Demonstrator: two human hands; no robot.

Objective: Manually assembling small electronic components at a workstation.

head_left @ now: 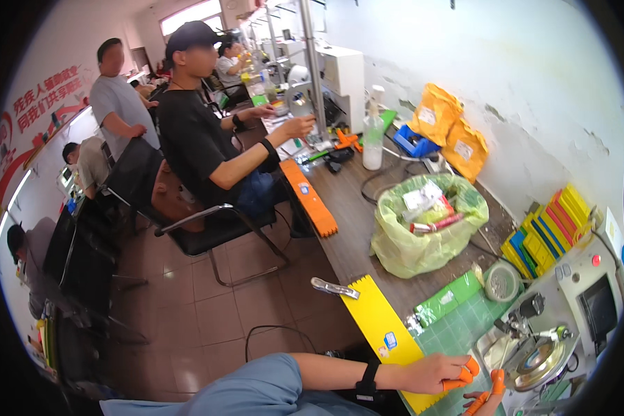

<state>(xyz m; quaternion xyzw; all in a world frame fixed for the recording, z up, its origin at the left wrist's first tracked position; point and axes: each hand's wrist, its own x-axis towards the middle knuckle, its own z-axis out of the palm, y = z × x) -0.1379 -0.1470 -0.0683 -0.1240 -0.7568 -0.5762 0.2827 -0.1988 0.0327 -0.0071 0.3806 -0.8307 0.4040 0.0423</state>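
While my head is turned away along the bench, the head view catches my left hand point(433, 374) low at the near edge of the green cutting mat point(464, 326), fingers loosely curled and holding nothing, its orange finger cots point(464, 378) resting on the yellow toothed tray point(381, 326) just left of the mat, I judge to steady itself. My right hand point(484, 401) shows only orange-capped fingertips at the mat's near edge; whether it grips anything I cannot tell. The small grey machine point(555, 333) stands just right of the mat, within easy reach. Beyond the mat sits a green bag of scraps point(423, 243), and a metal tool point(334, 288) lies left of the tray's far end.
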